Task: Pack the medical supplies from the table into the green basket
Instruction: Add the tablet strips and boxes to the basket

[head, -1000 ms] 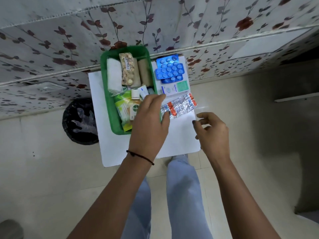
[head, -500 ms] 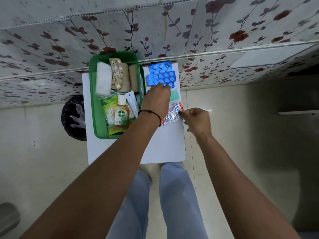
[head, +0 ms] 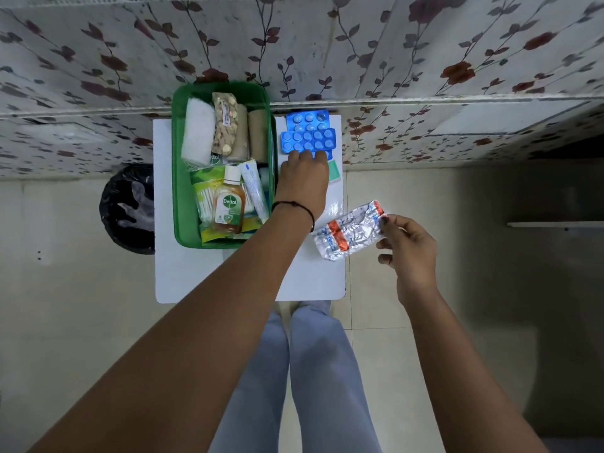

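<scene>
The green basket (head: 178,178) stands on the left half of the small white table (head: 196,276). It holds a white gauze pack, rolled bandages, a pill packet, a Dettol bottle (head: 228,207), a tube and a green swab pack. To the right of the basket lie blue blister packs (head: 307,134). My left hand (head: 302,181) rests fingers-down on their near edge and covers a small white-and-green box (head: 334,171). My right hand (head: 407,246) pinches a silver and orange blister strip (head: 349,232) and holds it lifted over the table's right edge.
A black bin (head: 127,207) with a plastic liner stands on the floor left of the table. A floral-patterned wall rises directly behind the table. My legs in blue jeans (head: 313,371) are under the table's near edge. Tiled floor lies all around.
My right hand has taken hold of the silver strip and lifted it off the table toward the right. My left hand moved from the strip up to the blue blister packs.
</scene>
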